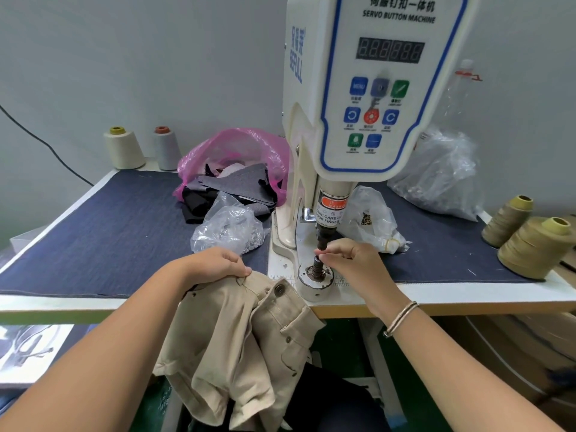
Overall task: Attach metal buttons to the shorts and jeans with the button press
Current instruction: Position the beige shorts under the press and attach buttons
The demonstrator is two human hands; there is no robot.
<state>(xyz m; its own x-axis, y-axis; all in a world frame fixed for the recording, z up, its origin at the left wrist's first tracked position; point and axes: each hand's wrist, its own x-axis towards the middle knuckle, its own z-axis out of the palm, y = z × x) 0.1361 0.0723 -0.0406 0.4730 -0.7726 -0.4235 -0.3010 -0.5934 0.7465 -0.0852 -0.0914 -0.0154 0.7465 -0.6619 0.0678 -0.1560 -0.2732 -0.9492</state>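
Head view, operator at servo button press. Left hand, fingers curled, grips the waistband edge of the beige shorts at the table's front edge; most of the garment hangs off the edge twd. the operator's lap. One metal button already sits on the waistband, just left of the press base. Right hand is at the lower die post, directly under the upper punch; thumb & forefinger pinched narrow at the post top, around something too small to identify. Bracelet on the right wrist.

Bkgd.: denim mat over the tabletop; clear bags of small parts either side of the press; pink bag w/ fabric scraps behind; thread cones at rear left, larger olive cones at right.
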